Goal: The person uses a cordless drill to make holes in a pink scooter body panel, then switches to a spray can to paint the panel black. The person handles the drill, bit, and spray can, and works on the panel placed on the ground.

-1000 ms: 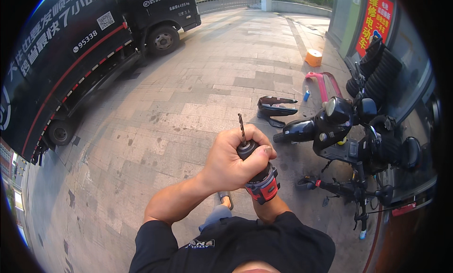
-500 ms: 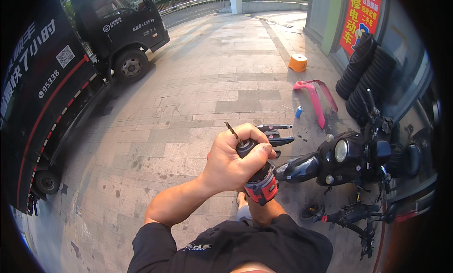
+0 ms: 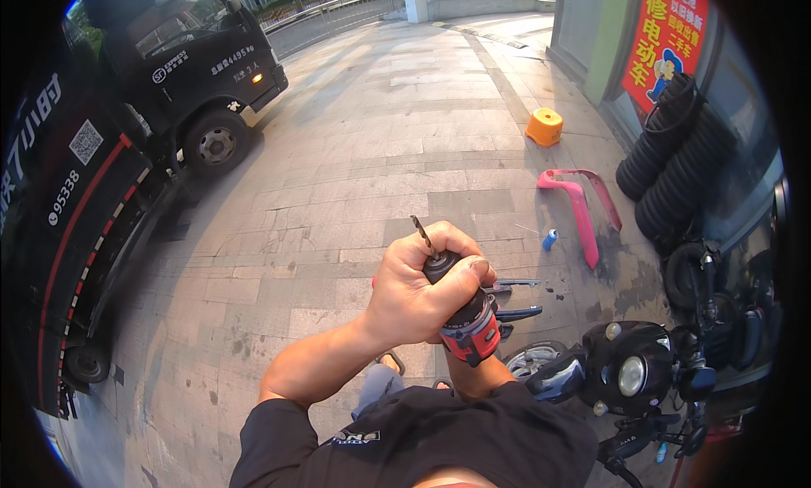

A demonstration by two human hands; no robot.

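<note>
My left hand (image 3: pixel 410 294) is closed round the dark chuck (image 3: pixel 441 267) of a red and black power drill (image 3: pixel 469 340). A spiral drill bit (image 3: pixel 421 233) sticks out of the chuck, pointing up and away from me. My right forearm (image 3: pixel 483 380) comes up behind the drill body. The drill and my left hand hide the right hand and its fingers. The drill is in front of my chest, above the paved ground.
On the left stands a black truck (image 3: pixel 194 91). A black motorbike (image 3: pixel 621 374) is close on my right, near stacked tyres (image 3: pixel 684 167). Further ahead are an orange stool (image 3: pixel 544 127), a pink curved panel (image 3: pixel 579 214), a blue can (image 3: pixel 550 240) and dark elongated parts (image 3: pixel 519 313) on the paving (image 3: pixel 355 167).
I have stepped forward: the stool, pink panel and motorbike sit lower and further right in view, and the truck further left. My left hand's hold on the chuck looks the same.
</note>
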